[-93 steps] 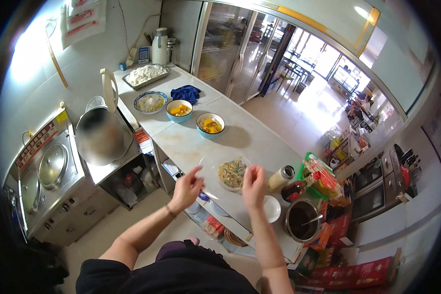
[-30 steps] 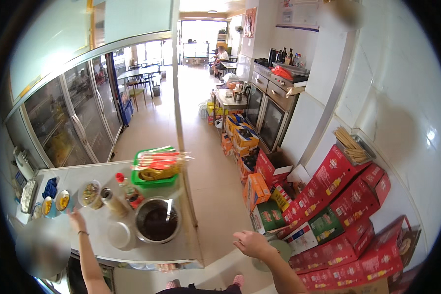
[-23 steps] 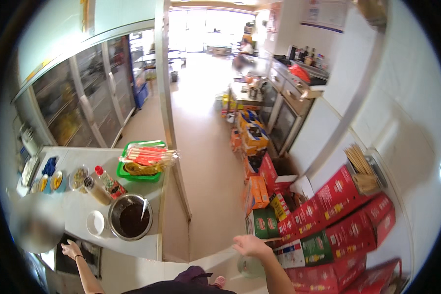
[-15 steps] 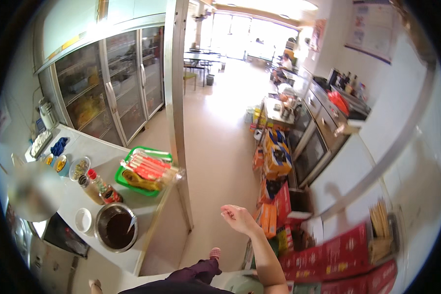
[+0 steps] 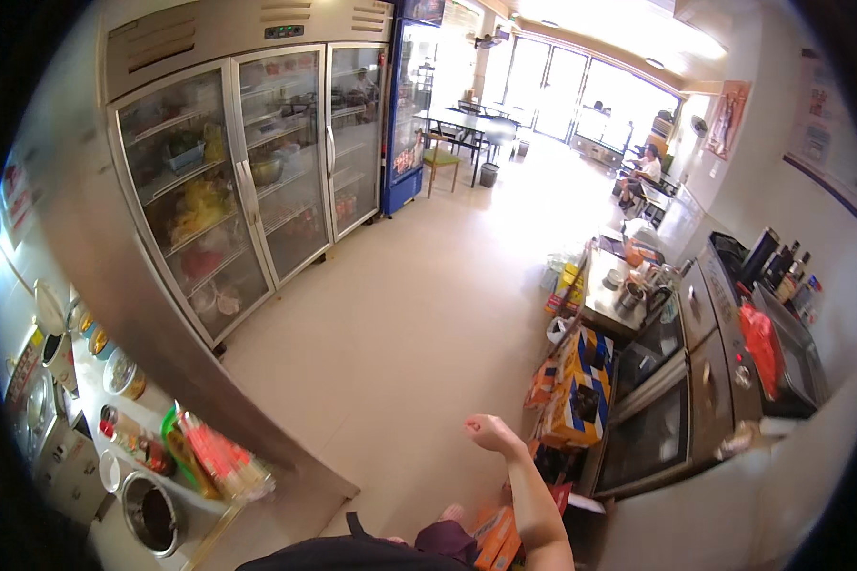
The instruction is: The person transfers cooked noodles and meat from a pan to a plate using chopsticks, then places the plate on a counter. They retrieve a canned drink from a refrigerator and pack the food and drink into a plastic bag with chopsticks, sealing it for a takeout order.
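My right hand [image 5: 494, 433] hangs in front of me over the floor [image 5: 381, 352], its fingers curled in and nothing visible in them. The bare forearm [image 5: 538, 509] rises from the lower edge. Nearest to this hand, on its right, are stacked orange, white and blue cartons [image 5: 578, 404]; the hand appears apart from them. My left hand is out of the picture. At the lower left a counter carries a steel bowl [image 5: 133, 519] of dark contents, bottles [image 5: 133, 440] and a green basket [image 5: 183, 455] with a plastic-wrapped red and white bundle [image 5: 221, 452].
A metal post [image 5: 167, 305] slants past the counter's near end. Glass-door refrigerators [image 5: 281, 181] line the left wall, beside a blue drinks cooler [image 5: 407, 143]. Steel kitchen cabinets [image 5: 652, 433] stand on the right. Farther off are tables [image 5: 467, 121] and a seated person [image 5: 646, 171].
My view has turned left and moved forward; the counter has slid to the lower left and the refrigerators show more fully. The right hand stays curled in front of me.
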The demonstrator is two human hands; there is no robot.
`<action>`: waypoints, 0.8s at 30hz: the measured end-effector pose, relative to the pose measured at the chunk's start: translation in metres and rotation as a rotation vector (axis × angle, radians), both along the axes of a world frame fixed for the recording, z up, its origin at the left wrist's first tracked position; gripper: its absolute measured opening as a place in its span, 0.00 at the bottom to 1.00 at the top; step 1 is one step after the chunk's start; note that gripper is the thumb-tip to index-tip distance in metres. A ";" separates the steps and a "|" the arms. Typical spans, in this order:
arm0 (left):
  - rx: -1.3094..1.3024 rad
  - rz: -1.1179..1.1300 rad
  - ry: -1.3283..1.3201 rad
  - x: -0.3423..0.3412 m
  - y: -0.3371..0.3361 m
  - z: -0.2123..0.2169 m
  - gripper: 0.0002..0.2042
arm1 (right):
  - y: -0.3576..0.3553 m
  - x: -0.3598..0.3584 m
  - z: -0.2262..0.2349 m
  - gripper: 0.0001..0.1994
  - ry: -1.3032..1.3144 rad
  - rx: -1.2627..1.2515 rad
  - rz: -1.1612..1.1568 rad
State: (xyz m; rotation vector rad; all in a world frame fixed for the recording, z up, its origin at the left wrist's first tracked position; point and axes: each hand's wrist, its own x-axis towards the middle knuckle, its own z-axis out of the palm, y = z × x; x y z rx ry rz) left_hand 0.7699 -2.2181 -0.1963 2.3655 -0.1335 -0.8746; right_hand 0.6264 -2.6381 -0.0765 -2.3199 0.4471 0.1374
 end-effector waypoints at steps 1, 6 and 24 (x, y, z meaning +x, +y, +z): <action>-0.020 -0.032 -0.017 0.015 -0.030 0.005 0.16 | -0.022 0.013 -0.006 0.16 -0.003 0.023 0.090; 0.055 -0.006 0.037 0.063 -0.105 -0.016 0.16 | -0.131 0.091 -0.005 0.15 0.176 -0.006 0.140; 0.651 0.363 0.648 0.307 -0.182 -0.097 0.14 | -0.401 0.506 -0.014 0.16 0.221 -0.165 0.362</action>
